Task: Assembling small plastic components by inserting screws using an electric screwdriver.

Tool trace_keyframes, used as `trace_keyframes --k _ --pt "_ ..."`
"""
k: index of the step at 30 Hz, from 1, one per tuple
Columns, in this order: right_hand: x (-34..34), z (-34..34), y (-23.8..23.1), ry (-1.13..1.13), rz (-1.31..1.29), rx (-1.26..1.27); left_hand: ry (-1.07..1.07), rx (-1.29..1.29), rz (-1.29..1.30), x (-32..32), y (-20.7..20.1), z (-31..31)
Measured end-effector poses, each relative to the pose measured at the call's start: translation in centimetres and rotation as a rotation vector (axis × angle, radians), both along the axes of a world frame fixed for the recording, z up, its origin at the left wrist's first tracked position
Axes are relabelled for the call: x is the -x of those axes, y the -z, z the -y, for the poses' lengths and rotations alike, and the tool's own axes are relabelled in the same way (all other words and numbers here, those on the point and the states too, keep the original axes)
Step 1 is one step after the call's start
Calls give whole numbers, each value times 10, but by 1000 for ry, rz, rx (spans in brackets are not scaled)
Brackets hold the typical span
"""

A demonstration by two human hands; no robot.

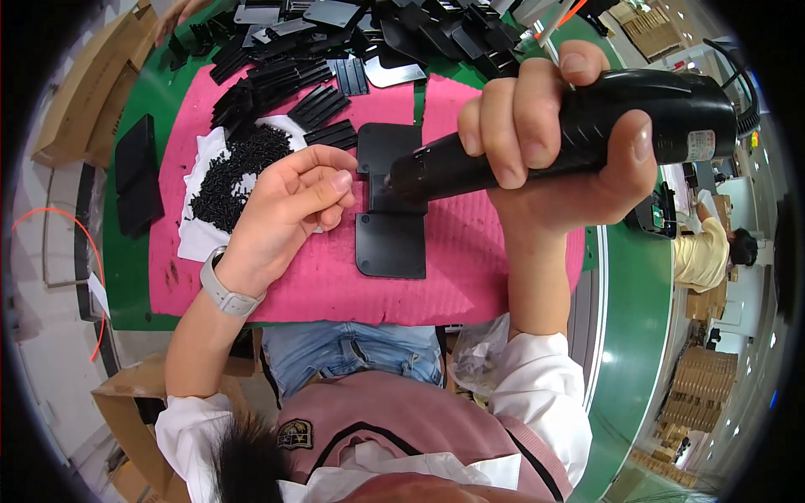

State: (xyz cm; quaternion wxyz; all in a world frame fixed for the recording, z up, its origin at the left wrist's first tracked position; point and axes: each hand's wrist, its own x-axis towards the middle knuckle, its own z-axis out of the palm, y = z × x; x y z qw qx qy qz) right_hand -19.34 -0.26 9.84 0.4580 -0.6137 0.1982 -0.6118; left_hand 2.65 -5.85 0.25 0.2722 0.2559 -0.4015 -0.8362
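Note:
My right hand [545,155] is wrapped round a black corded electric screwdriver [671,96], held sideways with its nose pointing left. That nose is over the narrow middle of a black bracket with two flat rounded plates [391,246], lying on the pink foam mat [285,289]. Whether the bit touches the bracket is hidden. My left hand [293,193] is beside the bracket's left edge, its thumb and fingers closed in a pinch; anything between them is too small to make out. To its left, small black screws [220,189] lie heaped on a white cloth [194,241].
Black brackets and ribbed pieces [402,38] are piled along the far side of the green table [620,289]. Another black plate part [137,176] lies at the left. Cardboard boxes [138,394] stand by the table. At the right, a person in yellow [703,256] sits farther off.

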Motion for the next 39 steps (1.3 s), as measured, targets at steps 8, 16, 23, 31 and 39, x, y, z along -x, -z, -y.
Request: trace_keyframes --k 8,16,23,31,39 --pt "5 14 9 -167 71 101 77 -31 -100 2 -6 -5" --pt "-2 14 18 -219 211 32 158 122 -48 -1 -7 -3" --pt "-18 10 26 -53 444 -123 130 449 98 -4 -10 -8" --pt "-6 13 23 13 259 -30 -144 555 360 8 -4 -5" --pt "-19 16 29 138 0 -16 69 573 423 17 7 -4"
